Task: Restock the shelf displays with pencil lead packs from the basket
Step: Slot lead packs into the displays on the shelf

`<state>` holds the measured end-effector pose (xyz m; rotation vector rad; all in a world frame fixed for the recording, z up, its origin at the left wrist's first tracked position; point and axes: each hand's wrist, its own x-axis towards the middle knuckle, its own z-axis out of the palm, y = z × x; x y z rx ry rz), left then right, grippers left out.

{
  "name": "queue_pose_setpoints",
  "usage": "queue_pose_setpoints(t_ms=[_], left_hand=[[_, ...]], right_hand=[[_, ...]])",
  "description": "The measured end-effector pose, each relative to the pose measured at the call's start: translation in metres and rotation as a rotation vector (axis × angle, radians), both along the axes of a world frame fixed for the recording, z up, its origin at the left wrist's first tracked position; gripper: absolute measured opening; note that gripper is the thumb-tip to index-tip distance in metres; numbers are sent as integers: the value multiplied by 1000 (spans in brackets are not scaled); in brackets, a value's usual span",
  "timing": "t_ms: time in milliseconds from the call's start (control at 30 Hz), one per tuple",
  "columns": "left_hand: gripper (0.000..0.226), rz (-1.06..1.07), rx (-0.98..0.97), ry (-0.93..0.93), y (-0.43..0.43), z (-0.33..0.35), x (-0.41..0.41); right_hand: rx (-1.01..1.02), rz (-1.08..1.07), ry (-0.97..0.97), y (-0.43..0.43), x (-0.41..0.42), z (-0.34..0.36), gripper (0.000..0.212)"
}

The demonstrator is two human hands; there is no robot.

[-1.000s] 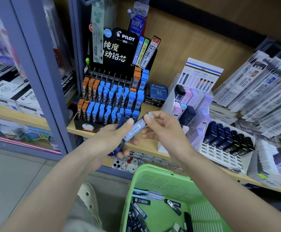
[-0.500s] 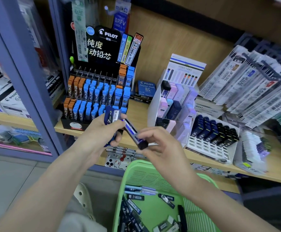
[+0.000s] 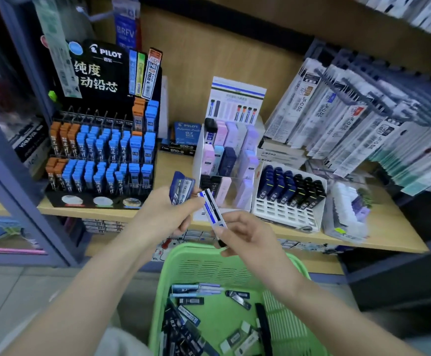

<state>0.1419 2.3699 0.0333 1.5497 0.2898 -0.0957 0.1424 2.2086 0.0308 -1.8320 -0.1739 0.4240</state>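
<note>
Faced the shelf (image 3: 378, 227) with both hands close together above the green basket (image 3: 209, 265). Gripped a small fan of dark blue lead packs (image 3: 182, 188) upright in the left hand (image 3: 163, 214). Pinched 1 white-and-blue pack (image 3: 212, 209) by its lower end in the right hand (image 3: 245, 235), tilted, top end just beside the left fingers. Saw more packs (image 3: 191, 317) lying loose in the basket, and the black Pilot display (image 3: 101, 150) well stocked on the left.

hands: 2 (left hand (image 3: 165, 214), right hand (image 3: 245, 237)) | basket (image 3: 204, 268): 1 | black display (image 3: 99, 150): 1 | white displays (image 3: 286, 214): 2
</note>
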Motion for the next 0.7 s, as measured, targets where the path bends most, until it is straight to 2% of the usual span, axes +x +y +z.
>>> queue_pose_setpoints(t_ms=[133, 233, 300, 400, 533, 700], left_hand=[[13, 30, -31, 60, -17, -1, 6], [23, 68, -32, 117, -28, -3, 13], [22, 118, -60, 146, -30, -4, 18], [13, 181, -92, 153, -30, -7, 25], [17, 192, -57, 156, -31, -13, 30], [15, 195, -41, 140, -31, -16, 34]], right_hand=[[12, -181, -89, -26, 14, 6, 5], [-105, -283, -272, -45, 36, 8, 11], [-199, -293, -375, -51, 51, 8, 13], [-299, -217, -505, -47, 68, 4, 10], [-369, -66, -604, -28, 83, -5, 12], [-499, 78, -629, -8, 97, -20, 18]])
